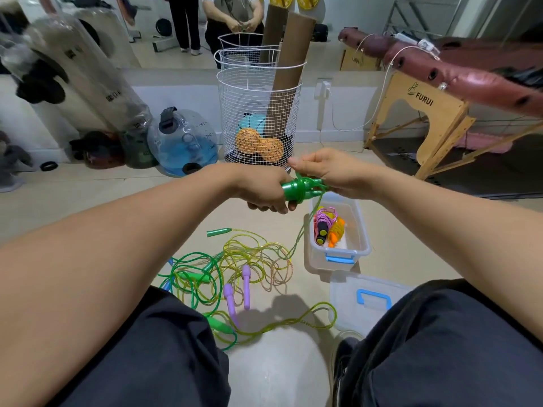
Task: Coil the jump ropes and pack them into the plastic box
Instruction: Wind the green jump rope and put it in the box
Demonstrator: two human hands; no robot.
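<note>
- Two containers matter most, and the bigger one is the white wire basket (260,113) standing on the floor past my hands. It's got a brown cardboard tube (289,74) leaning up out of it, plus an orange peanut-shaped ball (260,145) and something teal at the bottom.
- Then the clear plastic box (338,233) with blue latches, open on the floor just right of the rope pile. Already in it: a pink-wound rope bundle (324,218) with black and yellow handles, and an orange coiled bundle (336,230) next to it.
- Its lid (367,298) lies flat on the floor near my right knee, blue latch facing up.
- Loose tangle of ropes (229,271) on the floor between my knees and the box: green, yellow-green and pinkish cords all mixed up, with purple handles (238,292) and a few green handles poking out.
- My left hand (261,189) is wrapped round the green handles (296,190) of the rope I'm on, held up above the box.
- My right hand (326,171) has its fingers curled, pinching the green cord (302,230) right at those handles. The cord trails down from there to the floor pile.
</note>
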